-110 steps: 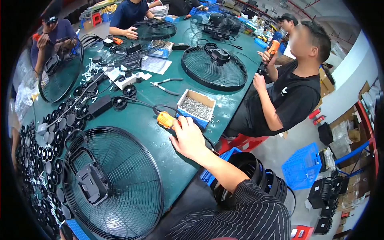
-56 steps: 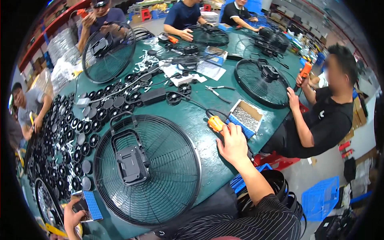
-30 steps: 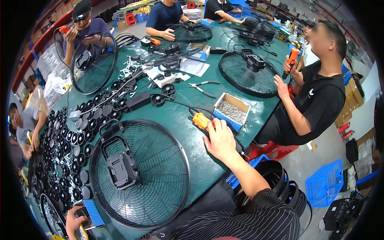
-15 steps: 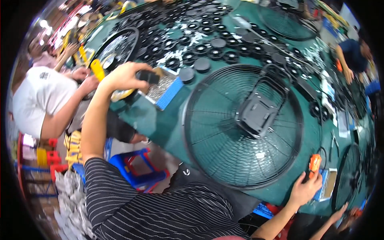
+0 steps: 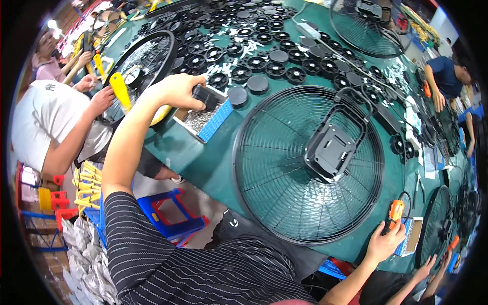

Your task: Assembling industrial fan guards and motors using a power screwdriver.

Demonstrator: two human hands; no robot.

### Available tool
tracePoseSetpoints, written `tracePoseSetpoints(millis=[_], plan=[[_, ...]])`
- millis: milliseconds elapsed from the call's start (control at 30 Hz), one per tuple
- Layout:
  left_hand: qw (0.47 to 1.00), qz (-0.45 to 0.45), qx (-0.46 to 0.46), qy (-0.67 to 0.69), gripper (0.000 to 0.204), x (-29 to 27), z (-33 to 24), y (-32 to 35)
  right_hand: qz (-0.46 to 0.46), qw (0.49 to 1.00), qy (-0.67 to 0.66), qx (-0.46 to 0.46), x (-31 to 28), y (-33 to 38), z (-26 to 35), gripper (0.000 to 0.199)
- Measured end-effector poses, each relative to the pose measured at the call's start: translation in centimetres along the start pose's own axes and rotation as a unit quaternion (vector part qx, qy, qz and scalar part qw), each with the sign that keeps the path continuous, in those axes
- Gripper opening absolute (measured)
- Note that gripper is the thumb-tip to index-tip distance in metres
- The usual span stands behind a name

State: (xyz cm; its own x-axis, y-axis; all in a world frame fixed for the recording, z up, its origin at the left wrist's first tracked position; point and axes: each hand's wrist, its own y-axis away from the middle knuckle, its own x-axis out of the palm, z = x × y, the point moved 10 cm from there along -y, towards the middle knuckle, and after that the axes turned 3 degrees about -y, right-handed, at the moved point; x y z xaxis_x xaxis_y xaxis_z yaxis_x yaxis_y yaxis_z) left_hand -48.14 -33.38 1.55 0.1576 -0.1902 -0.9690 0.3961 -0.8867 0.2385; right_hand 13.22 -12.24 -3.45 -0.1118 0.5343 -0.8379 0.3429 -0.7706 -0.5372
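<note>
A large black wire fan grille (image 5: 284, 193) lies flat on the green table (image 5: 213, 157) in front of me, with a black square bracket (image 5: 333, 147) at its centre. My left hand (image 5: 178, 91) is stretched out to the left and grips a small black part (image 5: 206, 96) over a blue-sided box of screws (image 5: 203, 122). My right hand (image 5: 384, 241) rests at the table's near right edge, closed around an orange power screwdriver (image 5: 395, 211).
Several black round caps (image 5: 264, 61) cover the far table. A person in a white shirt (image 5: 46, 127) on my left holds a yellow-handled tool (image 5: 121, 91) against another grille (image 5: 140, 63). A blue stool (image 5: 173, 218) stands below. More grilles (image 5: 363, 28) and workers (image 5: 447, 76) are at the right.
The view has swung to the left. My left arm has come into view, reached to the screw box and holds a black part. My right hand stays on the orange screwdriver.
</note>
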Motion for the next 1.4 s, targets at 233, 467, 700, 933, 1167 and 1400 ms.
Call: tracePoseSetpoints(millis=[233, 467, 700, 933, 1167, 1400], plan=[[0.994, -0.063, -0.061, -0.059, 0.100, 0.4, 0.9, -2.6, 0.027, 0.997, -0.063, 0.043, -0.3, -0.6, -0.5, 0.054], [0.998, -0.055, -0.012, -0.028, 0.079, 1.3, 2.2, -4.1, 0.041, 0.988, -0.103, 0.104, -0.7, -1.0, -2.2, 0.052], [0.997, -0.002, -0.030, -0.069, 0.089, 1.4, 1.8, -5.5, 0.012, 0.991, -0.109, 0.082, -1.1, 0.0, -2.9, 0.055], [0.994, -0.076, -0.084, -0.009, 0.093, 1.3, 2.9, -3.5, 0.007, 0.987, -0.139, 0.082, -1.6, 0.5, -3.7, 0.055], [0.974, -0.211, -0.082, 0.008, 0.070, -1.4, 4.6, 3.2, 0.031, 0.985, -0.134, 0.105, -1.0, 0.3, -3.6, 0.053], [0.994, -0.074, -0.011, 0.076, 0.022, 3.8, 3.3, 4.4, 0.014, 0.991, -0.099, 0.092, -1.4, -0.3, -3.0, 0.053]])
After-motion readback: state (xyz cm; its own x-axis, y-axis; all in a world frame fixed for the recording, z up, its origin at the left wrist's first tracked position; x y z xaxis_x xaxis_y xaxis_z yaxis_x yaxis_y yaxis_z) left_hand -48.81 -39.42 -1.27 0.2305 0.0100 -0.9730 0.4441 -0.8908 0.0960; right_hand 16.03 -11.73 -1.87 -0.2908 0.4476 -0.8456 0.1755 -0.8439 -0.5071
